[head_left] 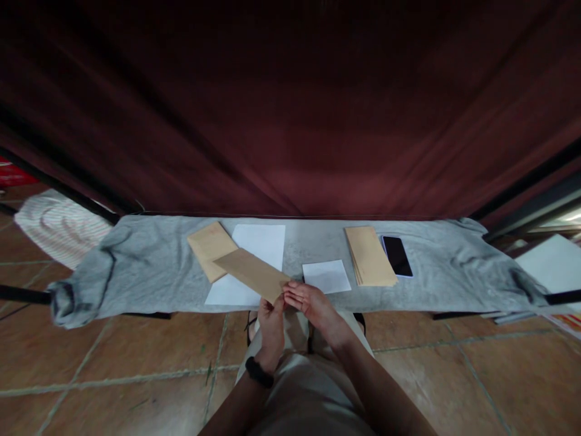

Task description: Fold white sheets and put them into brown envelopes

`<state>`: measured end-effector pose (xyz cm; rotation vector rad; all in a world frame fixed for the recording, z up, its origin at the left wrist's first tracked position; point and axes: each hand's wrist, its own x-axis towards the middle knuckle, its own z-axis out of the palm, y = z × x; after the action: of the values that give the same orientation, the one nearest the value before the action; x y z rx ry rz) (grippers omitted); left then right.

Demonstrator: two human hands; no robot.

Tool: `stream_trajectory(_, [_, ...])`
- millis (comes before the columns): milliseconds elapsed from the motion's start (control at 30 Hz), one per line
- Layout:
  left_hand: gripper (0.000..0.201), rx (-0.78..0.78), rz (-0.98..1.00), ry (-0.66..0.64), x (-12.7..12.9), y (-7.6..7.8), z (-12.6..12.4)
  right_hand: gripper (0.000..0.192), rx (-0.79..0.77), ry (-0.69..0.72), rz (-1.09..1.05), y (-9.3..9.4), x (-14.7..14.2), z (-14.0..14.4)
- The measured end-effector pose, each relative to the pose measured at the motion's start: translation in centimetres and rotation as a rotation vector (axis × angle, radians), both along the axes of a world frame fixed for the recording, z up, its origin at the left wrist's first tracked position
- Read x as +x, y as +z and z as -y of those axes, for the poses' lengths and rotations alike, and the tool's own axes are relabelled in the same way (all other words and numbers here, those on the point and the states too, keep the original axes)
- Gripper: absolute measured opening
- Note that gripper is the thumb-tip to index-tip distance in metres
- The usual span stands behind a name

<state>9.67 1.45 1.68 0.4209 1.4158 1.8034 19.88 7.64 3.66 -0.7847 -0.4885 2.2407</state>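
A brown paper envelope (252, 274) is held slantwise above the near edge of the cloth-covered table. My left hand (271, 327) grips its lower right end, thumb on top. On the same end, the fingers of my right hand (311, 304) are pressed together at the corner. Under the envelope lie white paper sheets (267, 239). Left of them rest more brown envelopes (209, 242), partly covered by the held one. A folded or small white paper (327, 275) lies just beyond my right hand.
A stack of brown envelopes (370, 257) lies to the right, beside a phone (397, 256) with a dark screen. Grey cloth (149, 266) covers the narrow table. A dark red curtain (290, 121) hangs along its far edge, and black frame bars stand at both sides.
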Motion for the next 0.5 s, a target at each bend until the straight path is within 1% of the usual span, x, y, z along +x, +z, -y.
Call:
stream_trajectory(100, [0.038, -0.001, 0.056, 0.019, 0.04, 0.45, 0.00, 0.024, 0.015, -0.016, -0.030, -0.25, 0.33, -0.01])
stream_trajectory(200, [0.038, 0.006, 0.124, 0.005, 0.09, 0.70, -0.03, 0.024, 0.027, -0.027, -0.034, -0.58, 0.64, 0.09])
stream_trajectory(367, [0.038, -0.012, 0.147, -0.013, 0.62, 0.22, 0.25, 0.020, -0.007, -0.010, 0.017, -1.05, 0.67, -0.19])
stream_trajectory(500, [0.039, -0.049, 0.118, -0.018, 0.93, -0.06, 0.52, 0.009, -0.085, 0.028, 0.067, -0.92, 0.13, -0.78])
